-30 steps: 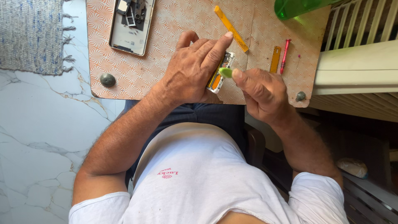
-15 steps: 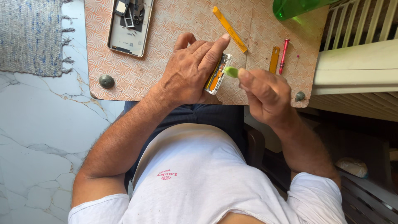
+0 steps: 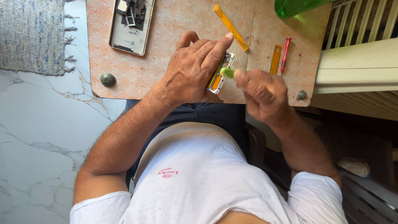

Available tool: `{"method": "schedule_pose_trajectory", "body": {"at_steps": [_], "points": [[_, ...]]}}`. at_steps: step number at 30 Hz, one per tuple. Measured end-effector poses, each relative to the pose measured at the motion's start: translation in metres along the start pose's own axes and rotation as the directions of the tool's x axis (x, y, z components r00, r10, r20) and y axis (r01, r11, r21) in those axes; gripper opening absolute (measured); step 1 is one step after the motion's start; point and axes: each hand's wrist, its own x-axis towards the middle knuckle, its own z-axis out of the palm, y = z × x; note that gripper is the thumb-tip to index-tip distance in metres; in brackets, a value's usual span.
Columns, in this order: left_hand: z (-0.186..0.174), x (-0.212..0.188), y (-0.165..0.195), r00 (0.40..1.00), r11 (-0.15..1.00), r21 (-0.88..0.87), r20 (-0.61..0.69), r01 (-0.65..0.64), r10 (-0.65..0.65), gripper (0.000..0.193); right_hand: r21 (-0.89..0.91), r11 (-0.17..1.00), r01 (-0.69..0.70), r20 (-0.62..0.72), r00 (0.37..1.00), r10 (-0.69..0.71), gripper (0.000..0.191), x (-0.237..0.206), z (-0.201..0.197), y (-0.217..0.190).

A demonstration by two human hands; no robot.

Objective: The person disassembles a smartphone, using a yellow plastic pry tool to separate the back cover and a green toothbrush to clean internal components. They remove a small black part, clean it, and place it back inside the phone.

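My left hand [image 3: 195,68] lies flat over an opened phone [image 3: 220,74] on the orange patterned board [image 3: 174,25], fingers pressing its top edge. Only the phone's right side shows, with a silver frame and orange parts inside. My right hand [image 3: 261,93] is closed around a small tool with a light green handle [image 3: 227,72], whose tip meets the phone's right edge. Most of the tool is hidden in my fist.
A phone back shell with loose parts [image 3: 130,25] lies at the board's top left. Two orange pry sticks [image 3: 230,27] [image 3: 275,59] and a red screwdriver [image 3: 285,54] lie to the right. A green bottle [image 3: 298,7] stands at the top. White slatted furniture [image 3: 360,62] borders the right.
My right hand with the green tool has shifted slightly up along the phone's edge. My left hand has stayed pressed on the phone.
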Motion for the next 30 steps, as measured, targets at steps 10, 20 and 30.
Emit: {"method": "schedule_pose_trajectory", "body": {"at_steps": [10,20,30], "points": [[-0.0002,0.0021,-0.0003,1.000,1.000,-0.010,0.026,0.005,-0.005,0.143,-0.031,1.000,0.001,0.014,1.000,0.000,0.047,-0.0075,0.0073,0.0069],[0.0017,0.0028,0.0001,0.999,1.000,-0.012,0.040,0.020,-0.019,0.142,-0.044,0.999,0.001,-0.021,1.000,-0.002,0.048,-0.0018,0.0015,0.0056],[0.0049,0.0034,-0.0009,0.998,1.000,0.026,0.053,0.014,-0.015,0.142,-0.066,0.998,0.008,0.025,1.000,-0.006,0.049,-0.0042,0.0016,0.0051]]}}
